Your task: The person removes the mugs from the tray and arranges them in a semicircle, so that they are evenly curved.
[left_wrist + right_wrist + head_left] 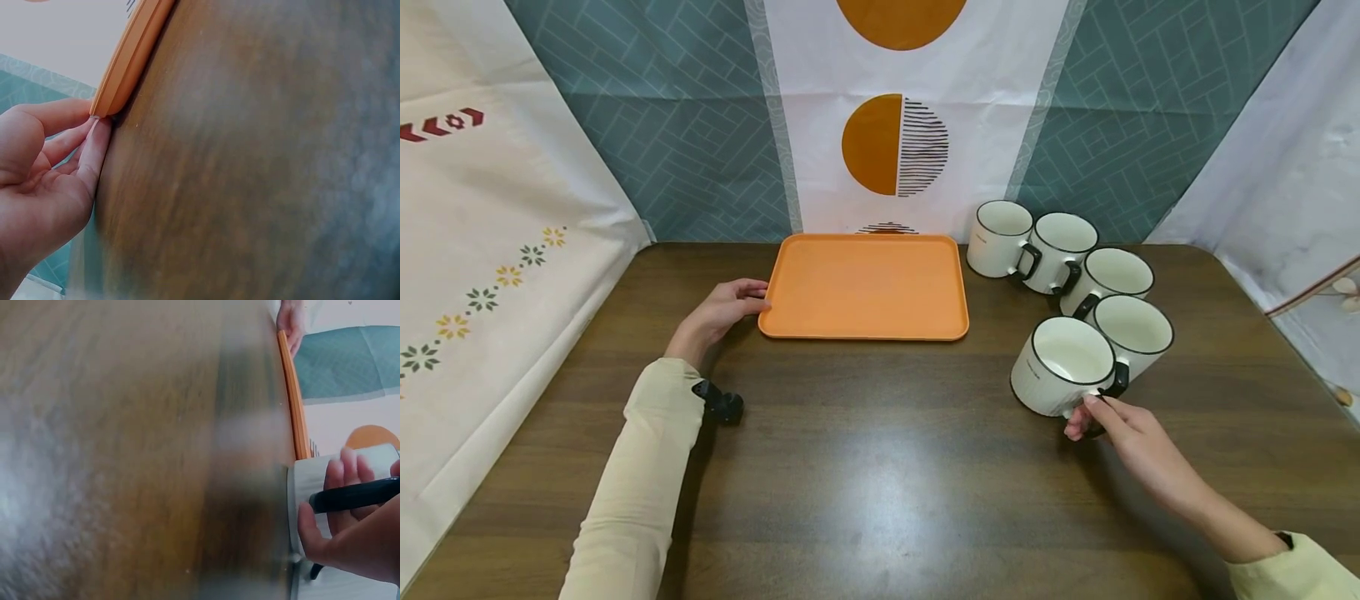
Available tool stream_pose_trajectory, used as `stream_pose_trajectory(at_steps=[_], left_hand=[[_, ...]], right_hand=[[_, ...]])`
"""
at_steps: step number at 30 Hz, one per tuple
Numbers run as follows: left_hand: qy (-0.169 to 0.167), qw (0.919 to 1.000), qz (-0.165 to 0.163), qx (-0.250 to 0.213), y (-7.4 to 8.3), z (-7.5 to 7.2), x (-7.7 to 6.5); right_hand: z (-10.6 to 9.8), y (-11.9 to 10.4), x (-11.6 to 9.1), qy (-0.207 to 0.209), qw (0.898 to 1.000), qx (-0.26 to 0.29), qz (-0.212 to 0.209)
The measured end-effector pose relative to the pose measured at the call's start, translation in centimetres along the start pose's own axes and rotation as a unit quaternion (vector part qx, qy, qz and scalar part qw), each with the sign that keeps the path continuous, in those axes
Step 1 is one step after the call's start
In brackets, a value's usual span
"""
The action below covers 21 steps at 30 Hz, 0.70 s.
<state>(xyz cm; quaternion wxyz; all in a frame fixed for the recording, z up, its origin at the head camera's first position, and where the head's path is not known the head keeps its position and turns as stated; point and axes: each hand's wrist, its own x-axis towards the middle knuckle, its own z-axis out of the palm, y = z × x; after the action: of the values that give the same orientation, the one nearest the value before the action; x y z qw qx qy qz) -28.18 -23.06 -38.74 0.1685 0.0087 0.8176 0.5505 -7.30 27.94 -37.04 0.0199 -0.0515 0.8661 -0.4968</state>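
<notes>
An orange rectangular tray [865,287] lies on the table near its back edge, with nothing on it. At its left end my left hand [721,312] pinches the edge. In the left wrist view, the thumb [95,153] is low against the tray's side and a finger [65,115] meets the rim. My right hand [1123,433] holds the nearest white mug [1052,379] by its black handle [356,495], fingers on one side and thumb on the other. This mug is upright and has a black rim. It overlaps the mug [1138,333] behind it in the head view.
Several more white mugs stand upright in a curved row at the right: one mug [1116,275], another [1063,242] and the farthest [1000,242] beside the tray's back right corner. A patterned cloth [700,150] hangs behind the brown table [850,467]; white cloths flank both sides.
</notes>
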Motion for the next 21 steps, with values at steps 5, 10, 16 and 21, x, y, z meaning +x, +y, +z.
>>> stream_pose_trajectory(at_steps=[5,10,16,21], left_hand=[[-0.004,1.0000,0.004,0.007,0.2,0.2,0.1],[-0.007,0.9999,0.006,0.010,0.5,0.4,0.1],[-0.008,0.9999,-0.004,0.015,1.3,0.4,-0.3],[-0.001,0.9993,-0.007,0.038,1.5,0.4,-0.2]], right_hand=[[-0.2,-0.1,-0.4,0.030,0.997,-0.065,-0.004],[-1.3,-0.8,-0.9,0.040,0.985,-0.164,0.017],[-3.3,-1.7,-1.2,0.063,0.969,-0.240,0.014],[-5.1,-2.7,-0.7,0.122,0.961,-0.248,-0.025]])
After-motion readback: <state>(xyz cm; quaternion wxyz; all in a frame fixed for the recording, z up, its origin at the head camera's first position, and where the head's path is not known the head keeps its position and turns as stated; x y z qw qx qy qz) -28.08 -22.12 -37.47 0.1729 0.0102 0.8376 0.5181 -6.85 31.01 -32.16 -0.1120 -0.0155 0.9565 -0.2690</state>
